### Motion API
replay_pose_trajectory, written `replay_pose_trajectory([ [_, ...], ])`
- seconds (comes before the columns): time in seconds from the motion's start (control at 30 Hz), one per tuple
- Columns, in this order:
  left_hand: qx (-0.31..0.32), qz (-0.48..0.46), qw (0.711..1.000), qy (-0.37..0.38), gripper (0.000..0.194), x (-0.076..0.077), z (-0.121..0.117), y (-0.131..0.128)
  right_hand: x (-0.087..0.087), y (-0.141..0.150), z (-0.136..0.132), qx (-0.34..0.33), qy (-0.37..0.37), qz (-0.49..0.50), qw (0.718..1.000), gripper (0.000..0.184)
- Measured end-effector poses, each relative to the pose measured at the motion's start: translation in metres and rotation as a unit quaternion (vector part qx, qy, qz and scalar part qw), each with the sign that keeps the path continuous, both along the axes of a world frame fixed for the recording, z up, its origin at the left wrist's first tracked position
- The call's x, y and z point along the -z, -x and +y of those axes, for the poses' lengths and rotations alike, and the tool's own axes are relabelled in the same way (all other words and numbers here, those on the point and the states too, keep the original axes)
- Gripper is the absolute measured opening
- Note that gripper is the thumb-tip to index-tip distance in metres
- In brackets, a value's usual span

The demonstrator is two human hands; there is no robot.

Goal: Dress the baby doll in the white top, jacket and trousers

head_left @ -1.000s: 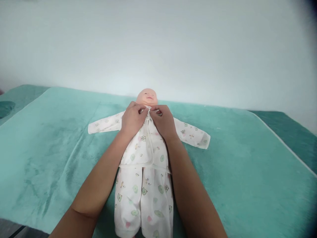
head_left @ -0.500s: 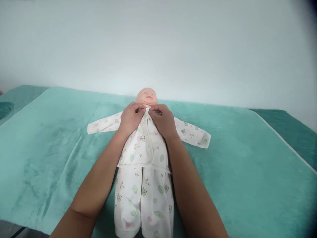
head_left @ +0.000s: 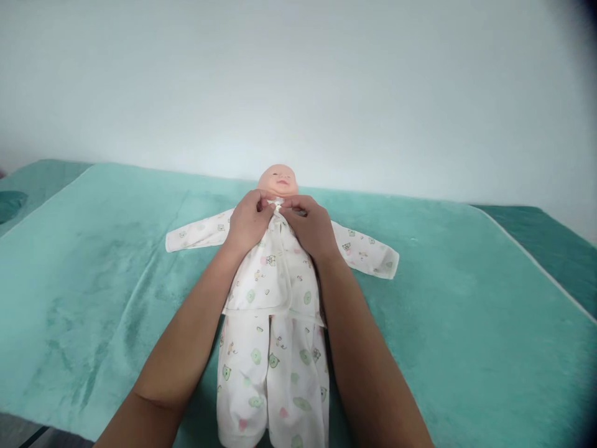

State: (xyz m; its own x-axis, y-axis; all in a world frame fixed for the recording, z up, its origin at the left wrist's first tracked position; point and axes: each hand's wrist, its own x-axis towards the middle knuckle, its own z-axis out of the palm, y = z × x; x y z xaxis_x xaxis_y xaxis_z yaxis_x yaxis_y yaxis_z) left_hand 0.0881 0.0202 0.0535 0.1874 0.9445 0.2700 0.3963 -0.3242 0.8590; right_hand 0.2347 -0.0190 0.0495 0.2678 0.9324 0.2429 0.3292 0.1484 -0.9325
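Note:
A baby doll (head_left: 278, 179) lies on its back, head away from me, dressed in a white printed baby jacket (head_left: 256, 283) and matching trousers (head_left: 298, 373). My left hand (head_left: 250, 218) pinches one side of the jacket's front edge just under the doll's chin. From the other side, my right hand (head_left: 308, 224) pinches the opposite edge, its fingertips close to the left ones. Between them the small fastening at the neck is mostly covered by my fingers. Below, the jacket's front flaps overlap. Both sleeves stretch out sideways on the cloth.
A turquoise plush cloth (head_left: 116, 249) with a pale border spreads under the doll. Darker green fabric (head_left: 536, 233) shows at the right, and more at the far left. Behind the cloth rises a plain pale wall (head_left: 298, 81). Grey floor shows at the lower left corner.
Both hands stay at the collar, with only slight finger movement. The jacket's neck edges are drawn up slightly between them. The doll appears shifted a touch to the right.

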Motion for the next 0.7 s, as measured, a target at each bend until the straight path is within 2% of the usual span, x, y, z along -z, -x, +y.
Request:
replay_pose_trajectory([
  [0.13, 0.021, 0.006, 0.999, -0.031, 0.024, 0.000, 0.001, 0.000, 0.003, 0.001, 0.001, 0.017, -0.006, 0.015, 1.000, 0.016],
  [0.23, 0.010, 0.011, 1.000, -0.026, 0.024, -0.001, 0.000, 0.000, 0.002, -0.003, 0.000, 0.039, -0.003, 0.024, 0.999, 0.019],
  [0.33, 0.002, 0.001, 1.000, -0.018, 0.020, -0.004, -0.004, 0.003, -0.005, -0.008, -0.007, 0.070, 0.017, 0.029, 0.997, 0.018],
  [0.4, 0.017, -0.015, 1.000, -0.005, 0.016, -0.008, -0.010, 0.005, -0.013, -0.008, -0.018, 0.067, 0.025, 0.022, 0.997, 0.016],
  [0.57, 0.048, -0.033, 0.998, 0.008, 0.018, -0.018, -0.029, 0.010, -0.031, 0.006, -0.049, -0.041, 0.057, -0.108, 0.992, 0.021],
  [0.63, 0.050, -0.032, 0.998, 0.012, 0.018, -0.019, -0.035, 0.013, -0.033, 0.015, -0.058, -0.045, 0.060, -0.176, 0.981, 0.022],
  [0.7, 0.050, -0.030, 0.998, 0.014, 0.016, -0.018, -0.039, 0.016, -0.033, 0.025, -0.064, -0.022, 0.064, -0.229, 0.971, 0.023],
])
